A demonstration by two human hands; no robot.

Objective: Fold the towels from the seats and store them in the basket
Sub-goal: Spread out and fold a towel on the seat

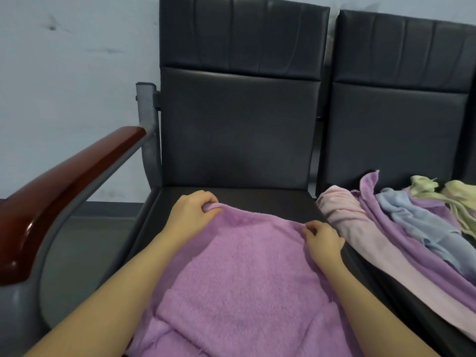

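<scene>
Two hands: my left hand (192, 211) and right hand (322, 239) each pinch a far corner
Purple towel (239, 274): spread on near seat (270, 199)
Writing: none I can read
Towel pile (401, 222): next seat

One view only, head-mounted, looking forward and down from just above the person's forearms. It sits close: the left hand (192, 211) and right hand (323, 240) fall mid-frame, arms running in from the bottom edge. Just beyond the fingers, the dark seat (257, 197) and its backrest (237, 124) face the lens head-on, filling the centre. Left of the fingers the wide angle bends the red armrest (64, 181); right of them a second seat's backrest (396, 135) reaches the frame edge.
</scene>
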